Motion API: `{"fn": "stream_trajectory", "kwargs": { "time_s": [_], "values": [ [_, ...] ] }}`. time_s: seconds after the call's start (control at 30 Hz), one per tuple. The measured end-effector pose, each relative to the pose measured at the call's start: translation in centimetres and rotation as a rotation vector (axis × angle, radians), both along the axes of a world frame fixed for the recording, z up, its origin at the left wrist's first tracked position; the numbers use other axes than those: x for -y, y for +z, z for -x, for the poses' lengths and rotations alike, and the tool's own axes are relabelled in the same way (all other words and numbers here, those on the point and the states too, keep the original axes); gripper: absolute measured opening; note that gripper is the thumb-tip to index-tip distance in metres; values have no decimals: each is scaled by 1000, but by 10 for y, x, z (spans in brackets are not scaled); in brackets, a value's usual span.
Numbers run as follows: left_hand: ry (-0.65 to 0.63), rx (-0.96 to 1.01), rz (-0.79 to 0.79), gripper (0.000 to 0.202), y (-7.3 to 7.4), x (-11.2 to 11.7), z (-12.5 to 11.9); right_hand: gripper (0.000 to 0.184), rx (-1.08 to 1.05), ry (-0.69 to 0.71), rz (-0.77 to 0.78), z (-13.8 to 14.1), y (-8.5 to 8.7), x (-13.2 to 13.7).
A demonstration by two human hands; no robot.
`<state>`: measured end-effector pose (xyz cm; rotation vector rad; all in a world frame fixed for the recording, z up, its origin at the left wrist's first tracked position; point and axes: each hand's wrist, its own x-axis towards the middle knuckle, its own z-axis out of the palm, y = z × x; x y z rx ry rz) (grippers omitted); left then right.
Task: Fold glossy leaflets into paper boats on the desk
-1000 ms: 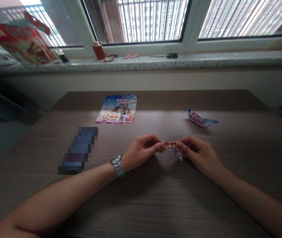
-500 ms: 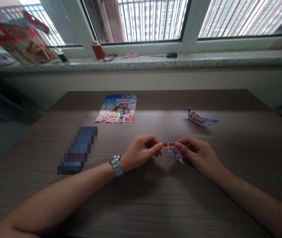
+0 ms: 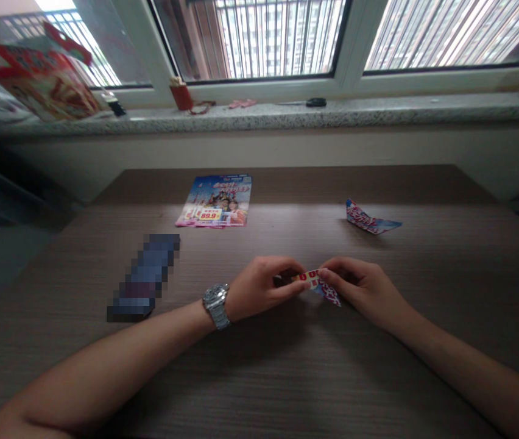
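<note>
A small folded piece of printed paper [image 3: 318, 284], red, white and blue, is pinched between both hands just above the wooden table [image 3: 287, 366]. My left hand [image 3: 262, 288], with a metal watch at the wrist, grips its left end with fingers closed. My right hand [image 3: 362, 288] pinches its right end, fingers curled. Much of the paper is hidden by my fingertips.
A colourful flyer [image 3: 216, 200] lies flat at the back centre-left of the table. A folded paper shape [image 3: 369, 220] rests at the back right. A blurred dark oblong object [image 3: 144, 275] lies to the left. The stone windowsill [image 3: 378, 113] carries red packages and small items.
Both hands have drawn closer together and slightly lower toward the table, so less of the folded paper shows between the fingertips. Nothing else has moved.
</note>
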<state>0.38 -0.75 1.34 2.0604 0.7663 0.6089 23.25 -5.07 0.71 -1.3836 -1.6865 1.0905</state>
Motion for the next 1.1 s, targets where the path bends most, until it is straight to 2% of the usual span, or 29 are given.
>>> {"fn": "stream_trajectory", "kwargs": {
  "time_s": [0.17,0.4,0.67,1.1],
  "values": [
    [15,28,137,23,-1,0,-2,27,-22,35,4,1,-1,2],
    [37,104,257,22,-3,0,-3,28,-100,8,48,5,0,0],
    [93,104,202,23,-5,0,-2,28,-172,102,205,6,-10,2],
    [-9,9,229,28,-5,2,-1,26,-87,185,165,1,-7,3]
  ]
}}
